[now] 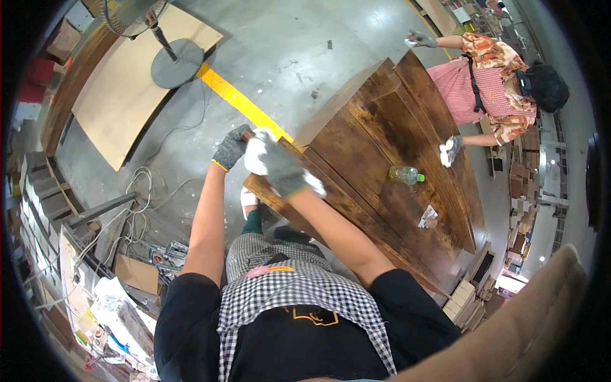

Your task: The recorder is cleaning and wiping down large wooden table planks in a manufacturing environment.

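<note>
At the near corner of the dark-stained wooden tabletop (pixel 382 137), both gloved hands meet. The right hand (pixel 283 169), in a grey-and-white work glove, is curled shut over a white cloth (pixel 256 156) and presses it down on the corner edge. The left hand (pixel 230 146), in a grey glove with a yellow cuff, is closed round the same corner from the outer side; whether its fingers pinch the cloth too or only steady the wood, I cannot tell, since the right hand covers that spot.

Several things could go wrong from here, as I judge it. Both hands work right at the edge of the board, so a hard push could carry the cloth off the corner and the right hand with it, down toward the concrete floor (pixel 280 57). The person leans well over the corner, so such a slip could also cost their balance. Loose cables (pixel 143 191) lie on the floor just to the left of the feet, and a step back could catch in them.

Farther out on the tabletop lie a clear plastic bottle with a green cap (pixel 405 174), on its side, and a crumpled rag (pixel 428 218); shaking the board could roll the bottle. At the far side a co-worker's gloved hand (pixel 450 150) wipes the same surface with a cloth, so any tug on the board would disturb both. A standing fan (pixel 159 38) is well apart, beyond the yellow floor line (pixel 238 102).
</note>
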